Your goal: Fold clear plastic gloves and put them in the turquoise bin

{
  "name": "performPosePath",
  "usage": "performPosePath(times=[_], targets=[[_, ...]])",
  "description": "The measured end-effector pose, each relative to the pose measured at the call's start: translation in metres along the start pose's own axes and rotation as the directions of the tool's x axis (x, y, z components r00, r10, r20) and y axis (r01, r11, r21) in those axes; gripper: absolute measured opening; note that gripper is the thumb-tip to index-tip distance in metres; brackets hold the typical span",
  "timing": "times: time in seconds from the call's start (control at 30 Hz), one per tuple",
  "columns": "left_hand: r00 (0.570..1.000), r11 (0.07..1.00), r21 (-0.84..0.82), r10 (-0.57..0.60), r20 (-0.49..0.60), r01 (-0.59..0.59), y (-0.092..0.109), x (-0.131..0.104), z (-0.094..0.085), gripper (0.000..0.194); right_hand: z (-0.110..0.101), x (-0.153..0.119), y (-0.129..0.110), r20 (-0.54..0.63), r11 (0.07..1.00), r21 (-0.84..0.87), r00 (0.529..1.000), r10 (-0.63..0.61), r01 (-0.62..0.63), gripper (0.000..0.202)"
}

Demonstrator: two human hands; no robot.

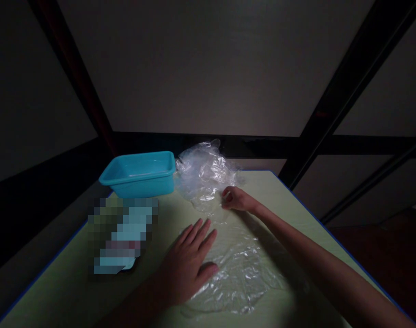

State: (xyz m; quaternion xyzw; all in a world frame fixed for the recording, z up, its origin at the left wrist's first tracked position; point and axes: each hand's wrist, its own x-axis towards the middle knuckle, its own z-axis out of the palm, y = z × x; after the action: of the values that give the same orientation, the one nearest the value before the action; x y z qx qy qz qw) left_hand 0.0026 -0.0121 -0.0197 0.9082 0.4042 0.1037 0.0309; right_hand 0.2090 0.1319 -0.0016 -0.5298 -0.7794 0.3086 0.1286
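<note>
A thin clear plastic bag lies spread and wrinkled on the pale green table. My left hand rests palm down at its left side, fingers stretched out and slightly spread, the thumb over the film. Farther back, my right hand has its fingers curled toward the thumb at the film's far part, by a crumpled heap of clear plastic. The film is so see-through that its exact edge at the right fingertips is hard to make out.
A turquoise plastic basin stands at the back left. In front of it lies a flat object, blurred by pixels, probably a phone. Blue edging borders the table, and a panelled wall rises behind it.
</note>
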Motion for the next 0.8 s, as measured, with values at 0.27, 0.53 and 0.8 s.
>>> performPosePath(times=[0.27, 0.53, 0.8], targets=[[0.999, 1.0, -0.017, -0.005, -0.036, 0.004, 0.0, 0.0, 0.0, 0.062, -0.004, -0.002, -0.01, -0.019, 0.993, 0.1, 0.998, -0.053, 0.055, 0.006], [0.978, 0.994, -0.105, -0.026, -0.205, 0.004, 0.001, 0.002, -0.005, 0.034, -0.007, -0.044, -0.024, -0.299, 0.954, 0.182, 0.937, -0.179, 0.24, 0.005], [0.962, 0.99, -0.137, -0.071, -0.264, 0.036, -0.002, 0.002, 0.001, 0.028, 0.003, -0.096, -0.04, -0.246, 0.909, 0.214, 0.921, -0.303, 0.357, 0.009]])
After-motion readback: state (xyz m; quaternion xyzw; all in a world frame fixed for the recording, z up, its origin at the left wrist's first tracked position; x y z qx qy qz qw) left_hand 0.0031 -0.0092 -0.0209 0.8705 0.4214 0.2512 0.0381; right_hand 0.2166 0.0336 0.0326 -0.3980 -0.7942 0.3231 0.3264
